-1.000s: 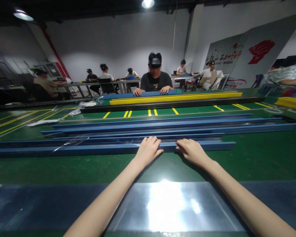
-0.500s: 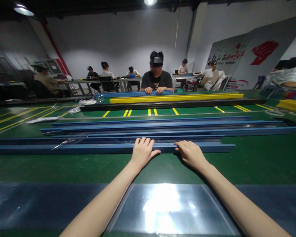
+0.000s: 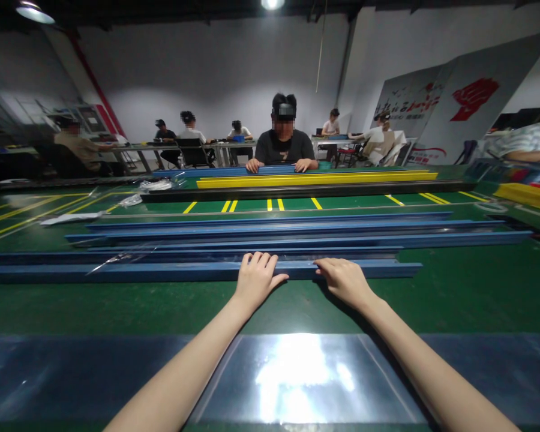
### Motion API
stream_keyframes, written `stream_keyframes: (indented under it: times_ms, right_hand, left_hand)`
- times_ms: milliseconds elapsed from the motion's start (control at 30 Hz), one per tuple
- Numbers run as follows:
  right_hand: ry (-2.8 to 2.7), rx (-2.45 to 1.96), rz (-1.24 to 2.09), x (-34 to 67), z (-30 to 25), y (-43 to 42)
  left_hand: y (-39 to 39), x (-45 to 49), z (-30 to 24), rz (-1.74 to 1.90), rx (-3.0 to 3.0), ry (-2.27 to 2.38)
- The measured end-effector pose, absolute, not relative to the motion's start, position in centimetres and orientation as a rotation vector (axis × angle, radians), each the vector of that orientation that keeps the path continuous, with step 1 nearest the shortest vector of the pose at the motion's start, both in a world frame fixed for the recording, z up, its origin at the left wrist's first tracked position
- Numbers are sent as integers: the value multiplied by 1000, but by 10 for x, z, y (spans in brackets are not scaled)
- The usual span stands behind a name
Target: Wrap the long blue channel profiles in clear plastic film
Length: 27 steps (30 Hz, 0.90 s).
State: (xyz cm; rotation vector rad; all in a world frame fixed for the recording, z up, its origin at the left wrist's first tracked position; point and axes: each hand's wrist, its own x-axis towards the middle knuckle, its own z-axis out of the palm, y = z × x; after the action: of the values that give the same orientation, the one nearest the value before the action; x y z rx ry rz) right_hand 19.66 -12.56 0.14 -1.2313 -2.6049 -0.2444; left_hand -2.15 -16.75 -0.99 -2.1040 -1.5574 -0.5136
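Both my hands rest on the nearest long blue strip (image 3: 162,272), which lies flat across the green table (image 3: 477,294). My left hand (image 3: 255,280) curls its fingers over the strip's top, thumb against its near edge. A little to the right, my right hand (image 3: 344,280) grips the same strip in the same way. Behind it lie several more long blue strips (image 3: 297,231), side by side. A clear shiny plastic sheet (image 3: 297,378) covers the table's near edge under my forearms.
A person (image 3: 282,144) sits opposite with both hands on a blue strip beside a yellow strip (image 3: 315,179) and a black one (image 3: 297,191). Crumpled clear wrapping (image 3: 155,187) lies at far left. Other people sit at tables behind and at the right edge.
My left hand has slid slightly left along the strip. The view has shifted a little; my right hand stays in place on the strip.
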Motion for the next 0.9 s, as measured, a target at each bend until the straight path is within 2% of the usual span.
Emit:
stream_keyframes:
  times_ms: [467, 900]
  right_hand:
    - [-2619, -1401, -211, 225, 12, -129]
    - [-2528, -1393, -236, 240, 2, -122]
  left_hand:
    - [-169, -16, -8, -523, -2194, -1391]
    - [-166, -17, -8, -491, -2197, -1457]
